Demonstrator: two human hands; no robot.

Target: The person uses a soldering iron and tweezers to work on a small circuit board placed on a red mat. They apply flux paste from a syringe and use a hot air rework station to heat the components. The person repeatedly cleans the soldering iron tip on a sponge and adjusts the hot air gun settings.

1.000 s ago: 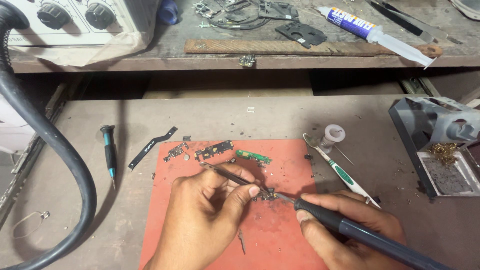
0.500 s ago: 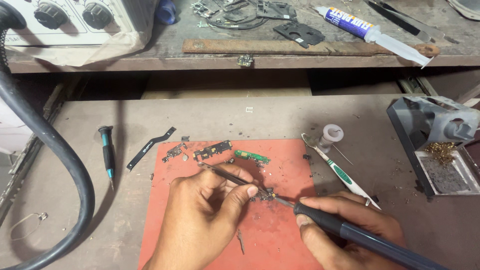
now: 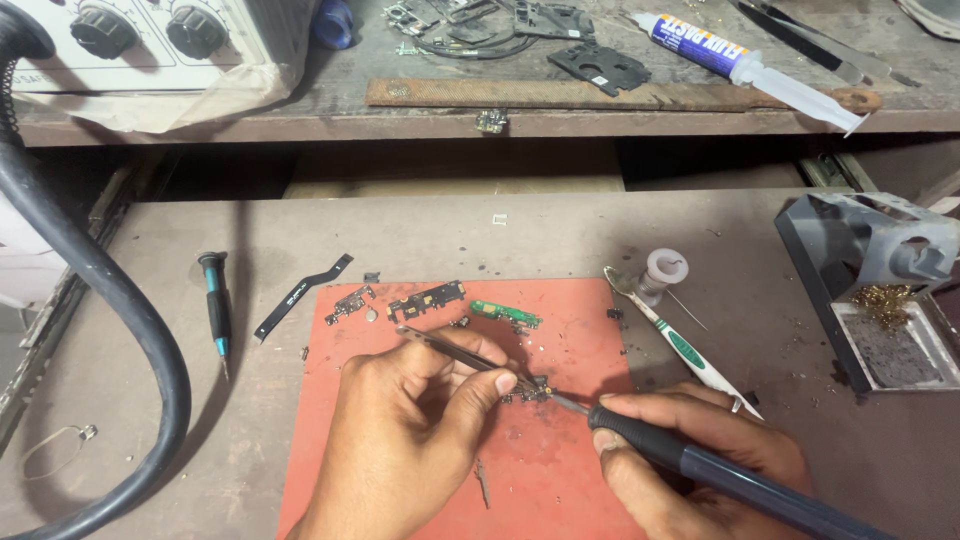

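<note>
My left hand [image 3: 405,430] pinches thin metal tweezers [image 3: 455,352], whose tips press down on a small dark circuit part [image 3: 530,390] on the red work mat [image 3: 540,470]. My right hand [image 3: 700,465] grips a dark soldering iron [image 3: 700,465] by its handle. The iron's metal tip [image 3: 570,404] touches the same small part from the right. Both hands rest low on the mat, close together.
Small boards lie at the mat's top: a green one [image 3: 505,314] and dark ones [image 3: 427,298]. A flex strip [image 3: 302,295] and screwdriver [image 3: 215,310] lie left, a toothbrush [image 3: 680,345] and solder spool [image 3: 665,268] right, an iron stand [image 3: 870,290] far right. A black hose [image 3: 120,300] curves left.
The view has shifted very slightly. Both hands stay in place on the small part, with the iron tip still against it.
</note>
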